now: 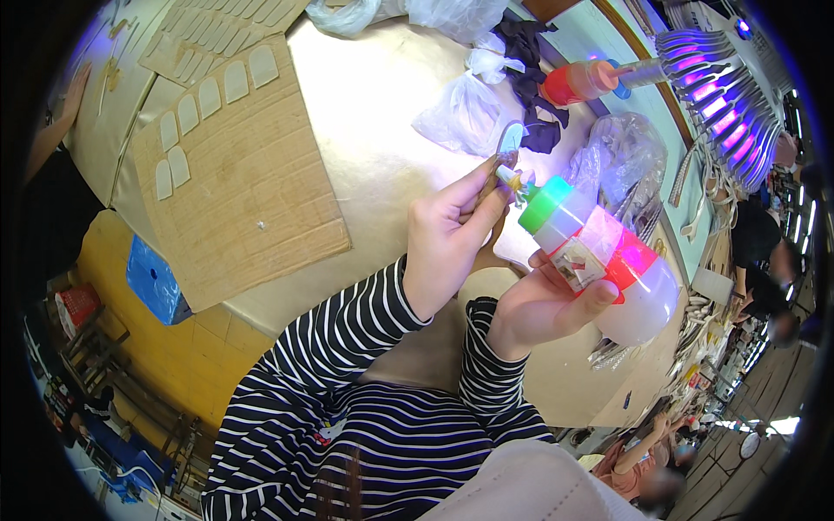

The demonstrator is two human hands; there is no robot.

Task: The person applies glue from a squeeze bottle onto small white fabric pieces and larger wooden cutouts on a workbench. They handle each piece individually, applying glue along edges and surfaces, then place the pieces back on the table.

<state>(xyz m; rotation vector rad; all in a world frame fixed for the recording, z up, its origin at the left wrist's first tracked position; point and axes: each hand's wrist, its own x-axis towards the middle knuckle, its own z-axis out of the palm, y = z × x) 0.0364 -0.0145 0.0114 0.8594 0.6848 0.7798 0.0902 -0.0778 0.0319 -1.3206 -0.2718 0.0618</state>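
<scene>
My left hand (445,239) pinches a small brown strap-like piece with a rounded, pale-blue-lit end (512,136) standing up past the fingertips. Its exact kind cannot be made out. In my right hand (552,306) lies a translucent squeeze bottle (645,300) with a green cap and a red-and-white label, tilted up and leftward. The bottle's nozzle (521,189) comes right up to my left fingertips, close below the rounded end. Whether the tip touches the piece is hidden by the fingers.
A cardboard sheet (252,200) bearing several pale rounded pieces lies left on the table. Clear plastic bags (465,108) and dark cloth sit beyond my hands. A red bottle (578,82) and a lit lamp with a ribbed housing (717,104) stand far right. Another person's hand (76,87) rests far left.
</scene>
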